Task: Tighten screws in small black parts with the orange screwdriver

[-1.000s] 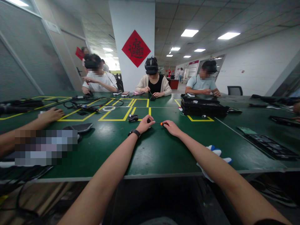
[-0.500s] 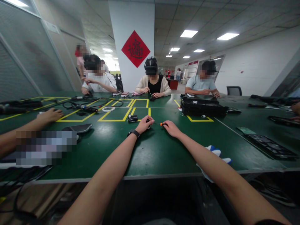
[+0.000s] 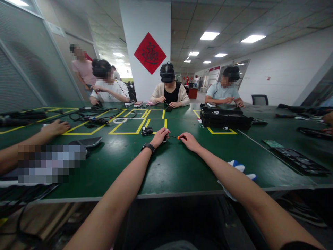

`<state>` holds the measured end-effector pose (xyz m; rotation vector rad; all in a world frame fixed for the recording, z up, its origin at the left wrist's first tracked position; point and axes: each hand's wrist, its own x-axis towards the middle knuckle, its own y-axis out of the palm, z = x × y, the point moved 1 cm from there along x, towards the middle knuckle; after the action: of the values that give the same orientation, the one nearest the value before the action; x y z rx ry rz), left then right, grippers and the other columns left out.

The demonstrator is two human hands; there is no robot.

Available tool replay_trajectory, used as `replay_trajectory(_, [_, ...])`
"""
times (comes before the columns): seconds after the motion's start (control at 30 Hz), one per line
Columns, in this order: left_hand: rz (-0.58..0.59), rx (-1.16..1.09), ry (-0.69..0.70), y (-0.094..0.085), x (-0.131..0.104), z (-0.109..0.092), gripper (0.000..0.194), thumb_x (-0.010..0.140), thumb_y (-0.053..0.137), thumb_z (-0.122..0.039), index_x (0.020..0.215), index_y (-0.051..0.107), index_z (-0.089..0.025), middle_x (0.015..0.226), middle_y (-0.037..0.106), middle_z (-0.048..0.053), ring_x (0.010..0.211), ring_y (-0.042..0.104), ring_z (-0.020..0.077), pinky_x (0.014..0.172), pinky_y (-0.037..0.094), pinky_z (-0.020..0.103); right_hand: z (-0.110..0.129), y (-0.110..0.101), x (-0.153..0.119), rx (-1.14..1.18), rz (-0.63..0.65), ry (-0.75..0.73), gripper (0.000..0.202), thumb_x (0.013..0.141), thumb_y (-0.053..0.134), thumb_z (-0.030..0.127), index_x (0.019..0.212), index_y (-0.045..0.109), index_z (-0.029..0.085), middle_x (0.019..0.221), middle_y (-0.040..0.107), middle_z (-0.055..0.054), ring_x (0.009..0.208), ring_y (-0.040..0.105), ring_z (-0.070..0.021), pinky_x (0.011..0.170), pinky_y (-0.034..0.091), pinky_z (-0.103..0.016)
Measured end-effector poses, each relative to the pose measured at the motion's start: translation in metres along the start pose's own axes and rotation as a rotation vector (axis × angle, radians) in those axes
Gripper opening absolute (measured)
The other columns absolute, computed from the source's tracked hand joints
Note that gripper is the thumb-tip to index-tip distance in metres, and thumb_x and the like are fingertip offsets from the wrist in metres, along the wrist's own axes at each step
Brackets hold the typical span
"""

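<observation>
My right hand (image 3: pixel 190 142) is closed around the handle of a screwdriver (image 3: pixel 178 138) with an orange and black grip. Its thin shaft points left, and the tip meets or nearly meets what my left hand holds. My left hand (image 3: pixel 159 137), with a black band on the wrist, is closed on a small dark piece (image 3: pixel 164 139) with a pale lower edge. Fingers cover most of that piece, so its kind is unclear. Just beyond my left hand lies a small black cylindrical object (image 3: pixel 147 131) on the green table (image 3: pixel 171 170).
Beneath my right forearm lies a blue and white glove (image 3: pixel 238 166). Stacked black cases (image 3: pixel 225 119) stand at the right, with an open circuit-board unit (image 3: pixel 296 158) nearer. Cables (image 3: pixel 97 119) and a white ring (image 3: pixel 120 121) lie left. A neighbour's hand (image 3: pixel 56 127) rests leftward; several people sit opposite.
Both hands stay nearly in place, with the left fingers slightly shifted on the dark piece. In the background, a standing person in pink has moved left.
</observation>
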<state>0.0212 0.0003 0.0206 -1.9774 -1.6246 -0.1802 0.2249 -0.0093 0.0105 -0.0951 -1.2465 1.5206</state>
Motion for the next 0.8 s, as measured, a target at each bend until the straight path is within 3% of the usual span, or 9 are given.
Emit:
replay_trajectory(0.13, [-0.023,0.109,0.067,0.0003,-0.0001,0.0004,0.030,0.071,0.050,-0.042,0.085,0.053,-0.016,0.070,0.055,0.000,0.065,0.052,0.0110,0.068,0.041,0.026,0.0001,0.0022,-0.0013,0.018,-0.009,0.013,0.019,0.073,0.052,0.021,0.092,0.053,0.018,0.089,0.055,-0.003,0.083,0.049,-0.0140,0.076,0.039,-0.028])
replay_trajectory(0.23, [-0.025,0.140,0.088,-0.0002,-0.0006,0.0004,0.027,0.070,0.052,-0.038,0.086,0.053,-0.016,0.071,0.055,-0.001,0.067,0.051,0.0109,0.069,0.040,0.026,-0.0011,0.0041,-0.0006,0.018,0.004,0.032,0.022,0.076,0.048,0.022,0.097,0.053,0.017,0.091,0.056,-0.004,0.085,0.049,-0.0144,0.077,0.038,-0.029])
replay_trajectory(0.37, [-0.022,0.147,0.099,-0.0015,-0.0009,0.0005,0.027,0.069,0.054,-0.037,0.087,0.053,-0.017,0.071,0.054,-0.001,0.067,0.051,0.0107,0.071,0.040,0.026,-0.0016,0.0033,0.0006,-0.026,0.035,0.020,0.020,0.081,0.040,0.021,0.087,0.057,0.016,0.089,0.056,-0.005,0.086,0.048,-0.0151,0.081,0.036,-0.030])
replay_trajectory(0.6, [-0.027,0.141,0.089,-0.0005,-0.0012,0.0014,0.031,0.067,0.056,-0.038,0.088,0.053,-0.016,0.071,0.055,-0.001,0.065,0.051,0.0106,0.069,0.040,0.026,0.0004,0.0019,-0.0015,-0.016,0.016,0.003,0.019,0.074,0.051,0.022,0.092,0.053,0.018,0.088,0.055,-0.003,0.083,0.048,-0.0148,0.075,0.037,-0.028])
replay_trajectory(0.8, [-0.024,0.137,0.104,-0.0008,-0.0013,0.0010,0.031,0.066,0.057,-0.038,0.088,0.053,-0.016,0.070,0.055,-0.001,0.065,0.051,0.0105,0.069,0.040,0.026,-0.0016,0.0041,0.0010,-0.022,0.042,0.027,0.019,0.081,0.039,0.024,0.085,0.056,0.016,0.087,0.055,-0.005,0.083,0.048,-0.0143,0.076,0.036,-0.028])
